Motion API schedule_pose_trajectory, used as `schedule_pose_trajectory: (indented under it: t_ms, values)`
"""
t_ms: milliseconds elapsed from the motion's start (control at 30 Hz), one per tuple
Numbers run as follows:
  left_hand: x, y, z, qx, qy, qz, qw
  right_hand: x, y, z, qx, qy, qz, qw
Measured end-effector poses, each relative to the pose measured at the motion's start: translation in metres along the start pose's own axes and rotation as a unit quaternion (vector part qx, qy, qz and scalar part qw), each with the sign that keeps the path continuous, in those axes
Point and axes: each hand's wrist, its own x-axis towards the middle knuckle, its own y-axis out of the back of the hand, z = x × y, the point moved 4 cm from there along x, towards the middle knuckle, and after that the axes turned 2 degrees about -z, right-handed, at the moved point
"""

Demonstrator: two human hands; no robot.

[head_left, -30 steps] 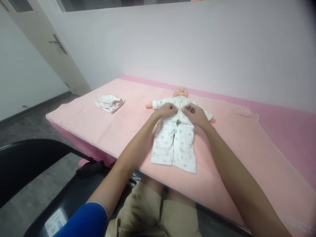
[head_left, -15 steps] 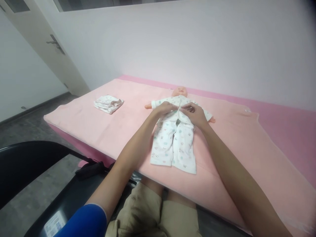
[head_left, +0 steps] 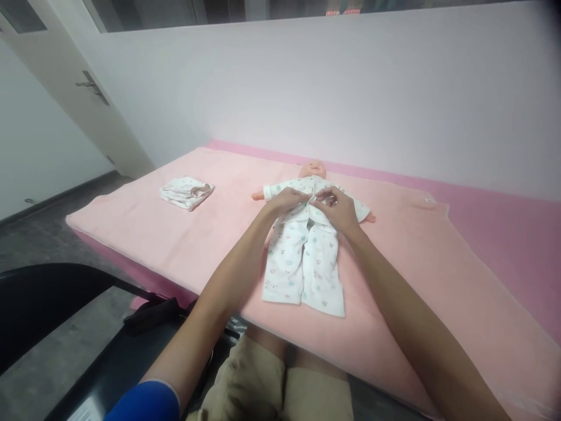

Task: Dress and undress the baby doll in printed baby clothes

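Observation:
A baby doll [head_left: 312, 169] lies on its back on the pink towel [head_left: 429, 263], dressed in a white printed shirt [head_left: 280, 188] and matching trousers [head_left: 302, 263]. Both of my hands meet over the doll's chest. My left hand [head_left: 287, 199] pinches the shirt's left front edge. My right hand [head_left: 335, 209] pinches the right front edge, fingers curled on the cloth. The doll's bare hands stick out of the sleeves to either side.
A folded white printed garment [head_left: 186, 193] lies on the towel to the far left. A black chair [head_left: 48, 304] stands at the lower left, beside my knees. A white wall runs behind the pink-covered table [head_left: 517, 228], with a door [head_left: 79, 88] at the left.
My hands stay on the doll's chest, with the fingers drawn closer together at the shirt front. The view has tilted slightly, shifting everything down and to the left.

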Motion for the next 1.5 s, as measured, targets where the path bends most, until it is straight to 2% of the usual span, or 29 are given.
schedule_pose_trajectory:
  t_ms: [100,200,300,400,600,733,833,933,1100,1200,1367,1500]
  values:
    - [0.046,-0.007,0.015,0.026,0.014,-0.016,0.999,-0.002,-0.002,-0.003,-0.023,0.014,0.009,1.000]
    - [0.067,-0.011,0.011,0.050,0.005,-0.046,0.998,-0.003,-0.004,-0.005,-0.035,0.036,0.027,0.998]
    - [0.074,-0.013,-0.002,0.063,-0.022,-0.067,0.996,-0.004,-0.006,-0.001,-0.037,0.033,0.031,0.998]
    - [0.079,-0.011,-0.011,0.028,-0.020,-0.074,0.997,-0.003,-0.007,0.002,-0.033,0.028,0.026,0.999]
    - [0.085,-0.011,-0.012,0.037,-0.018,-0.057,0.998,-0.004,-0.007,-0.002,-0.028,0.047,0.030,0.998]
    - [0.091,-0.009,-0.009,0.099,-0.089,-0.019,0.991,0.001,-0.001,-0.005,-0.027,0.042,-0.004,0.999]
    - [0.103,-0.002,-0.005,0.130,-0.122,-0.032,0.983,0.016,0.010,-0.002,-0.022,0.016,-0.023,0.999]
    - [0.121,0.005,0.001,0.141,-0.099,-0.061,0.983,0.038,0.020,0.002,-0.025,-0.017,-0.028,0.999]
    - [0.146,0.006,0.010,0.146,-0.082,-0.047,0.985,0.064,0.015,0.009,-0.036,-0.061,-0.076,0.995]
    - [0.154,0.006,0.006,0.143,-0.066,-0.063,0.986,0.068,0.009,0.014,-0.044,-0.071,-0.078,0.994]
    - [0.158,0.013,0.003,0.131,-0.032,-0.122,0.983,0.068,0.007,0.019,0.006,-0.070,-0.098,0.993]
    - [0.155,0.018,0.007,0.135,-0.027,-0.128,0.982,0.067,0.010,0.020,0.010,-0.097,-0.103,0.990]
